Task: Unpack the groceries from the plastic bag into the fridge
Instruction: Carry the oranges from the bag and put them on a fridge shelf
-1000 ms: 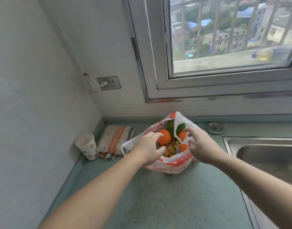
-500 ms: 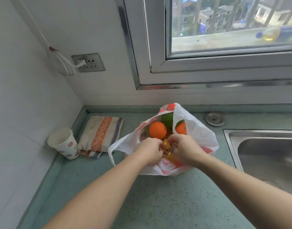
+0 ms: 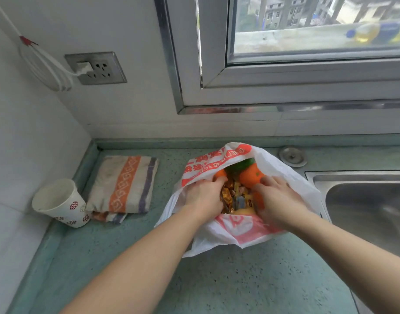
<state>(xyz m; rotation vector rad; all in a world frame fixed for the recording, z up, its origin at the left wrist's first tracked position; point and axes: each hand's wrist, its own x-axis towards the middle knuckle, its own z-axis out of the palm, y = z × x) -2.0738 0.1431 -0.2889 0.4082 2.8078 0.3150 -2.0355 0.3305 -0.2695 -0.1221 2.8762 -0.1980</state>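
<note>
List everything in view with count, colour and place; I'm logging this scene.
bag: one, white and red, on counter, open
oranges: at least two, inside bag
green fruit: one, at bag's back
sweets: several, gold and mixed, bag's middle
cloth: one, striped, left of bag
cup: one, white and red, tilted, corner
socket: one, grey, wall
sink: one, steel, right
counter: green
left hand: in bag
right hand: in bag

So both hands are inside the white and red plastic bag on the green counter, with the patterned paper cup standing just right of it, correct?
Not quite. The head view shows the patterned paper cup left of the white and red plastic bag, beyond the striped folded cloth. The left hand and right hand are indeed inside the bag on the green counter.
</note>
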